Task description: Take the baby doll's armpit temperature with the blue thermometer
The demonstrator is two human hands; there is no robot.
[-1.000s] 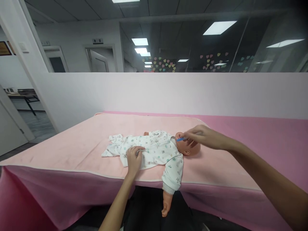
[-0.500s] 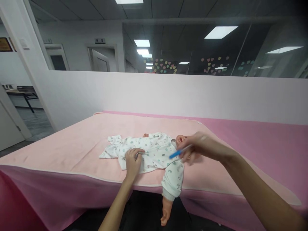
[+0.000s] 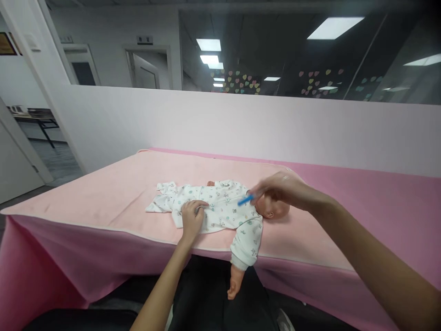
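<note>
A baby doll (image 3: 220, 202) lies on its back in a white patterned sleepsuit, legs to the left and head to the right. My left hand (image 3: 194, 215) rests on the suit at the doll's lower body, thumb apart from the fingers. Over the doll's face, my right hand (image 3: 277, 187) is closed on a slim blue-ended stick (image 3: 245, 200), which points left above the chest. Motion blur hides what kind of stick it is. The doll's face is mostly covered by that hand. One doll arm (image 3: 236, 278) hangs over the table's front edge.
A peach blanket (image 3: 117, 184) covers the table over a pink cloth (image 3: 358, 202) that drapes down the front. Behind stands a white partition (image 3: 241, 126) with dark glass above. My dark-clothed legs (image 3: 220, 299) are under the front edge.
My right hand has swung slightly left with the stick, now across the doll's face. The left hand stays on the suit. The camera view has tilted and shifted a little.
</note>
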